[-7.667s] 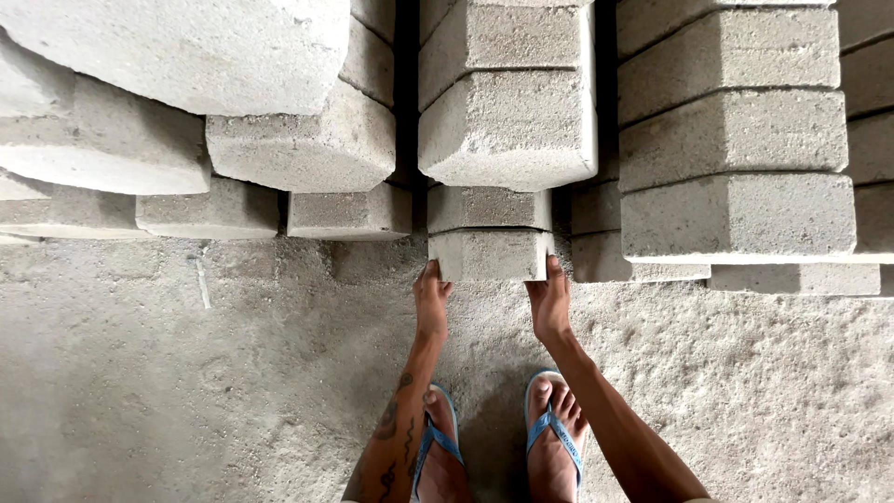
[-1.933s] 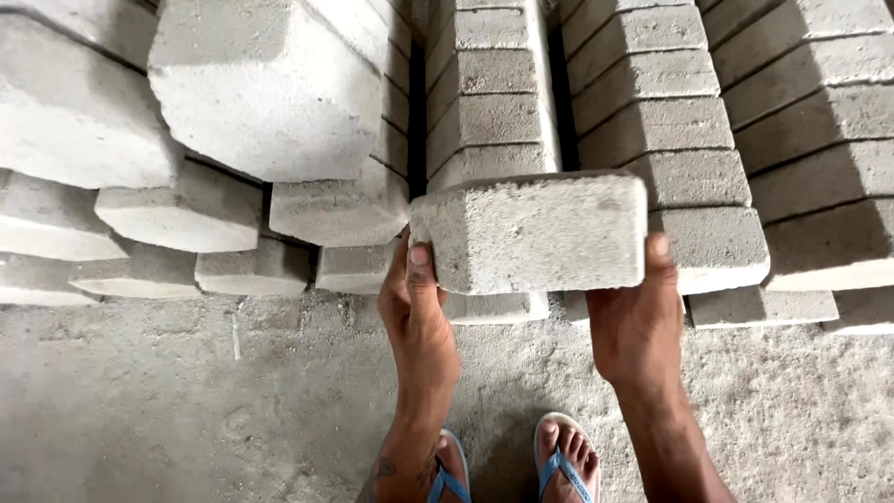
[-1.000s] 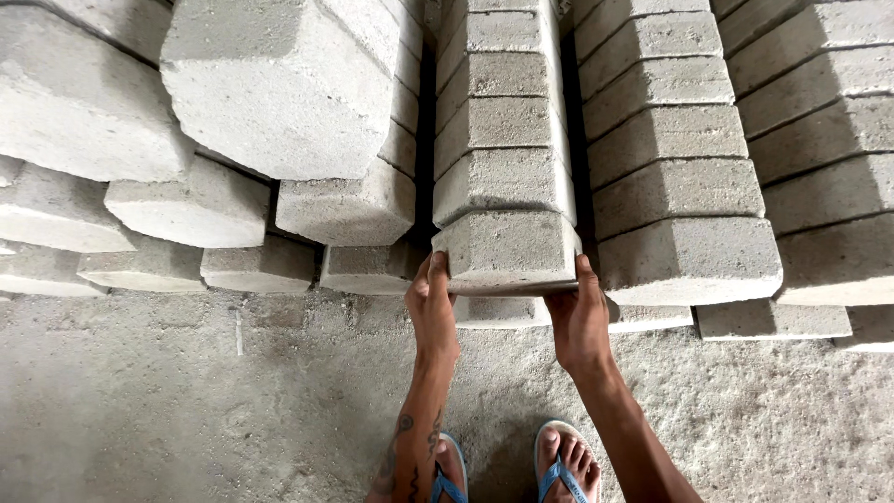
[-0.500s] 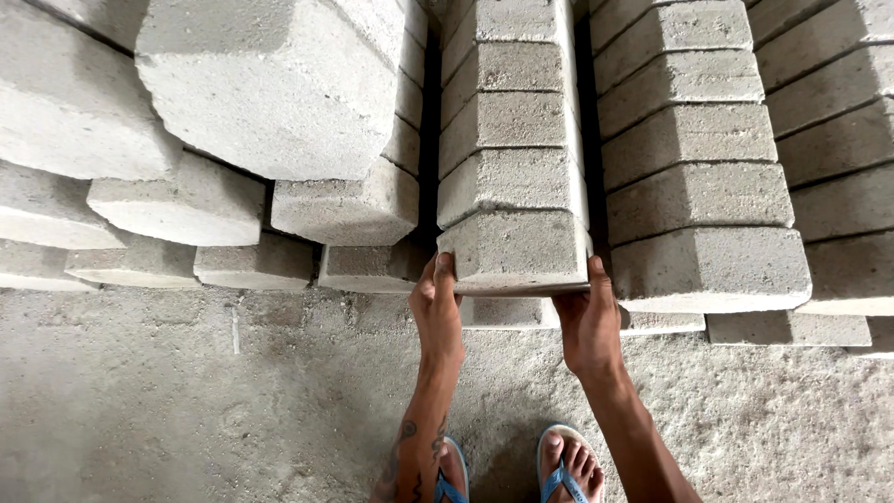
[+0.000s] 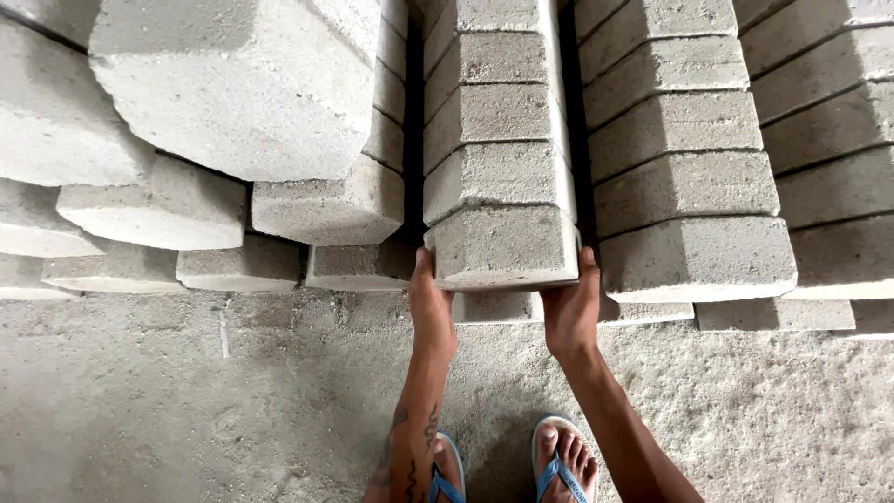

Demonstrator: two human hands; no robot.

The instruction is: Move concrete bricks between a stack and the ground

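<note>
A grey concrete block [image 5: 503, 244] with bevelled corners sits at the front of the middle stack. My left hand [image 5: 432, 307] grips its lower left corner. My right hand [image 5: 571, 312] holds its lower right corner from below. Both thumbs press the block's sides. Beneath it a lower block [image 5: 494, 307] of the same stack shows between my hands. My feet in blue flip-flops [image 5: 559, 461] stand on the rough concrete floor [image 5: 186, 410].
Stacks of the same grey blocks rise on both sides: a leaning pile with a large block [image 5: 233, 84] at the left, tidy columns [image 5: 689, 186] at the right. A dark gap [image 5: 410, 140] separates the stacks.
The block was lifted off the floor, carried in both hands, and set onto the middle stack. My hands have slid it inward and now stay at its lower corners.
</note>
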